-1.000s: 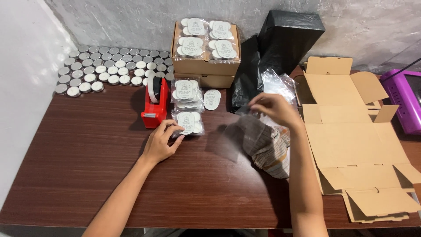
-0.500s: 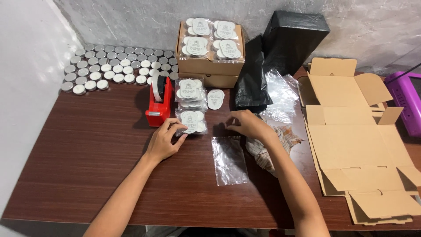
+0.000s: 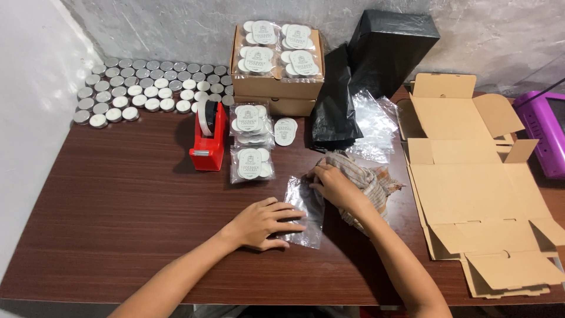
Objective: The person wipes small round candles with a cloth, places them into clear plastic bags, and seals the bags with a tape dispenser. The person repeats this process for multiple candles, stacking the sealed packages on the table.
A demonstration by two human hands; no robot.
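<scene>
The dark wood counter (image 3: 118, 200) carries everything here. Along its right edge lie flattened brown cardboard boxes (image 3: 471, 188), unfolded and overlapping. At the back edge, near the middle, stands a stacked cardboard carton (image 3: 276, 88) topped with round white-lidded packs, and beside it to the right a tall black box (image 3: 391, 50) with a black plastic bag (image 3: 335, 112) slumped against it. The back left corner is filled with rows of small round silver tins (image 3: 135, 88). A red tape dispenser (image 3: 209, 138) sits in front of the tins, just left of a few bagged round packs (image 3: 250, 144). A crumpled striped cloth (image 3: 365, 182) lies near the centre, just beside a heap of loose clear bags (image 3: 374, 126).

Smallest is the clear plastic bag (image 3: 306, 212), lying flat toward the front middle of the counter. Its long axis runs roughly front to back, tilted slightly, the far end toward the cloth. The left hand (image 3: 262, 224) lies open with fingers spread, pressing flat on the bag's near left part. The right hand (image 3: 335, 185) curls loosely over the bag's far end, fingertips on the film; whether it pinches the edge I cannot tell.

The bag looks very light, limp and slick, likely to slide or crease; an edge or corner seems the best place to grip it.
</scene>
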